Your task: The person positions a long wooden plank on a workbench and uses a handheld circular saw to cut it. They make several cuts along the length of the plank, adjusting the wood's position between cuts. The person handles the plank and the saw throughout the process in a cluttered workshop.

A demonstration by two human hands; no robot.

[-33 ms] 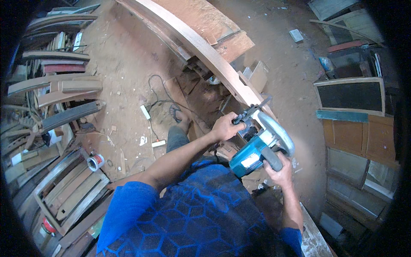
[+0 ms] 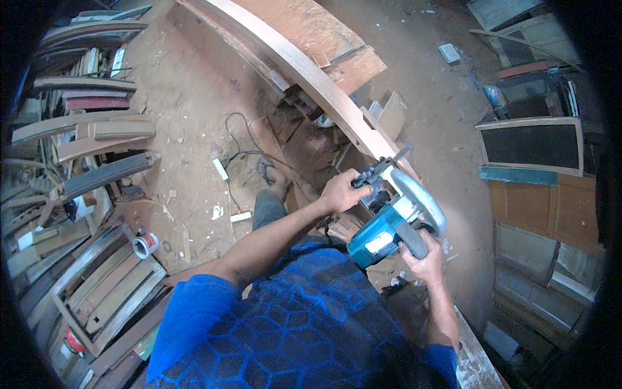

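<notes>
A teal circular saw [image 2: 374, 238] with a grey metal blade guard [image 2: 420, 202] is in front of my body, right of the middle. Its rear handle is wrapped by my right hand [image 2: 424, 257]. Closer to the front, my left hand [image 2: 341, 192] grips the saw beside its base plate, thumb on top. The base plate meets the near end of a long, pale wooden beam [image 2: 324, 104], which runs away to the upper left. A notch shows in the beam just ahead of the saw. The blade itself is hidden by the guard.
Sawdust-covered boards [image 2: 355, 70] lie beside the beam. A black cable [image 2: 228, 129] and a white power strip [image 2: 221, 169] are on the dirt floor near my foot. Frames and timber [image 2: 97, 133] stack up at left, with a can [image 2: 145, 245]; panels [image 2: 531, 144] stand at right.
</notes>
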